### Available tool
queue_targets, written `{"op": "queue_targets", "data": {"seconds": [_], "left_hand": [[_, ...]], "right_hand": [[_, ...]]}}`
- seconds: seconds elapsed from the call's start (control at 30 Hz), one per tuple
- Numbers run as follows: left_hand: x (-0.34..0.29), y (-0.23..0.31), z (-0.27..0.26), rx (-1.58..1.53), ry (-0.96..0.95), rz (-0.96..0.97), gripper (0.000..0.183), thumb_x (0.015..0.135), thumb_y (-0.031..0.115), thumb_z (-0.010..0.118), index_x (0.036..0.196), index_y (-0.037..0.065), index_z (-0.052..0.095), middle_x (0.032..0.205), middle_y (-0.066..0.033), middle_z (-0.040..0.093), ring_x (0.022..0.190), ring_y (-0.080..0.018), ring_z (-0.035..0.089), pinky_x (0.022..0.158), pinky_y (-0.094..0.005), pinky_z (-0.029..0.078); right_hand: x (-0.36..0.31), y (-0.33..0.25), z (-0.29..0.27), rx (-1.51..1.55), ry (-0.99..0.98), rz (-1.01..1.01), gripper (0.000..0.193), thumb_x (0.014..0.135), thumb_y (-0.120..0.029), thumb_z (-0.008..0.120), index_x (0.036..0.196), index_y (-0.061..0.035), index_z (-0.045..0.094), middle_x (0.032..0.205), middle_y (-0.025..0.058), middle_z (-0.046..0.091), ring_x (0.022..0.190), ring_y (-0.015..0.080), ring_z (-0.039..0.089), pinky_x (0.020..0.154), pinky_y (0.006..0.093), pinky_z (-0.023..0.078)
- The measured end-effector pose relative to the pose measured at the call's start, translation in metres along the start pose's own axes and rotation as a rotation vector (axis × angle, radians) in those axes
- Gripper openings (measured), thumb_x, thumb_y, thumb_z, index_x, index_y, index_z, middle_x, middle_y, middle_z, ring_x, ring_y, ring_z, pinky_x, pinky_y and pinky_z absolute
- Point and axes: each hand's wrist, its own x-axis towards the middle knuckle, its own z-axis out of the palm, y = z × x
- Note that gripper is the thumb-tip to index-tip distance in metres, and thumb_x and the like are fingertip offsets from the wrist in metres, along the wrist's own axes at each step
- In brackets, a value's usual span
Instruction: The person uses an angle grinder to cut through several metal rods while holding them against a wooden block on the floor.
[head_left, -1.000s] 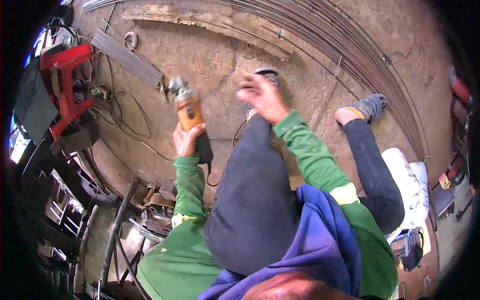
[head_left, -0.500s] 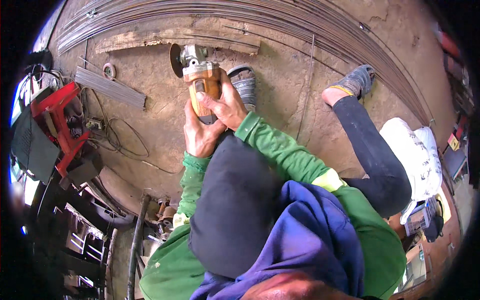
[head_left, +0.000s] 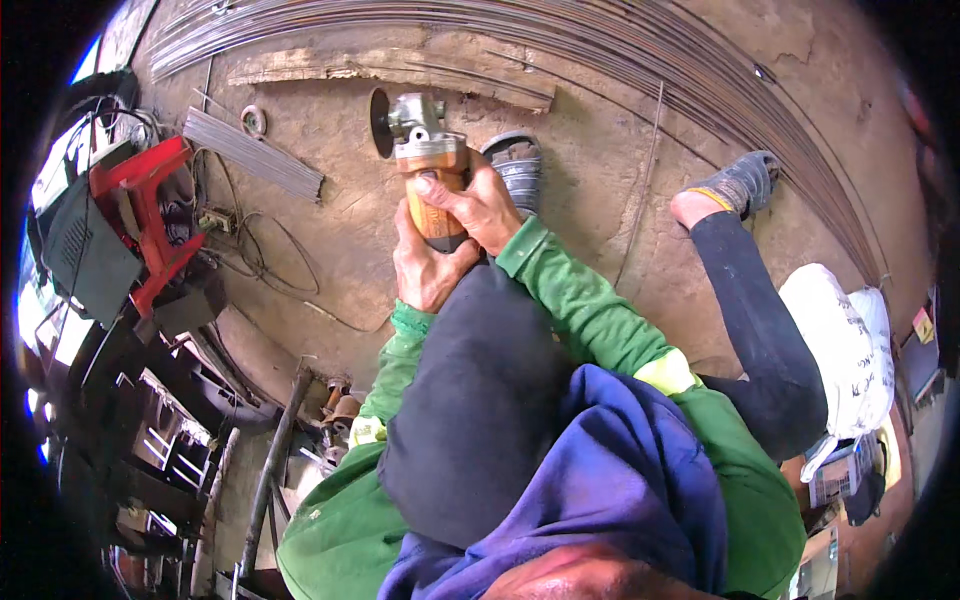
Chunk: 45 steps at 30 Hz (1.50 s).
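An angle grinder [head_left: 431, 185] with a yellow-orange body and a metal gear head is held out over the ground, beyond my raised knee. Its thin dark disc [head_left: 381, 123] stands on edge at the left of the head; whether it spins I cannot tell. My right hand [head_left: 484, 208] wraps the body from the right, the thumb lying across its top. Lower down, my left hand [head_left: 428, 268] grips the dark rear end from the left. The fingers beneath the tool are partly hidden.
Long thin metal rods [head_left: 560, 30] stretch across the far side, behind a wooden plank [head_left: 330, 67]. Shorter rods [head_left: 255, 153], a small ring-shaped roll [head_left: 254, 121] and cables [head_left: 262, 262] lie left, near a red metal frame [head_left: 150, 220]. A white sack [head_left: 835, 345] sits at right.
The whole view has shifted, so the scene lies slightly farther right and the floor items slightly lower. Both hands keep the same grip on the angle grinder.
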Motion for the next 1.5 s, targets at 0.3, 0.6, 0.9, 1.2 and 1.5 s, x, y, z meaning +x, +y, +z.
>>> {"op": "queue_targets", "data": {"seconds": [0.3,0.6,0.9,1.2,1.5], "left_hand": [[0.02,-0.011,0.004,0.18,0.029,0.141,0.078,0.063,0.022,0.077,0.127,0.002,0.038,0.107,-0.023,0.059,0.101,-0.0371,0.059,0.087,-0.042,0.047],[0.031,-0.024,0.001,0.086,0.032,0.009,0.075,0.06,0.025,0.075,0.125,0.004,0.044,0.101,-0.0218,0.063,0.093,-0.0355,0.064,0.081,-0.0414,0.05],[0.016,-0.039,-0.006,0.165,0.032,-0.132,0.075,0.058,0.025,0.074,0.124,0.003,0.044,0.099,-0.0244,0.064,0.094,-0.0393,0.062,0.084,-0.0433,0.049],[0.024,-0.042,-0.012,0.191,0.019,-0.174,0.075,0.058,0.024,0.073,0.123,0.003,0.043,0.098,-0.0257,0.063,0.093,-0.0416,0.062,0.082,-0.0449,0.049],[0.021,-0.049,-0.013,0.188,0.035,-0.189,0.078,0.057,0.024,0.075,0.125,0.003,0.043,0.102,-0.0234,0.064,0.096,-0.0386,0.062,0.084,-0.0432,0.049]], "right_hand": [[0.005,0.003,-0.006,0.281,-0.009,0.11,0.065,0.072,-0.018,0.08,0.12,0.0036,0.041,0.11,0.0112,0.057,0.101,0.0193,0.057,0.092,0.0333,0.047],[0.012,0.022,-0.06,-0.307,0.084,0.027,0.054,0.077,-0.025,0.076,0.121,-0.0025,0.055,0.106,0.0103,0.064,0.098,0.021,0.06,0.089,0.0329,0.047],[0.051,-0.049,-0.139,-0.879,0.464,-0.446,0.023,0.077,-0.012,0.07,0.1,-0.0095,0.068,0.089,0.0053,0.066,0.079,0.0196,0.062,0.073,0.0313,0.05],[0.131,-0.024,-0.125,-1.466,0.049,-0.501,0.018,0.08,-0.026,0.064,0.093,-0.0137,0.068,0.091,0.0077,0.063,0.093,0.0298,0.058,0.083,0.0424,0.047],[0.087,0.005,-0.065,-1.545,0.162,-0.647,0.043,0.08,-0.014,0.062,0.122,-0.0069,0.052,0.124,0.0155,0.05,0.113,0.0334,0.05,0.093,0.0439,0.045]]}}
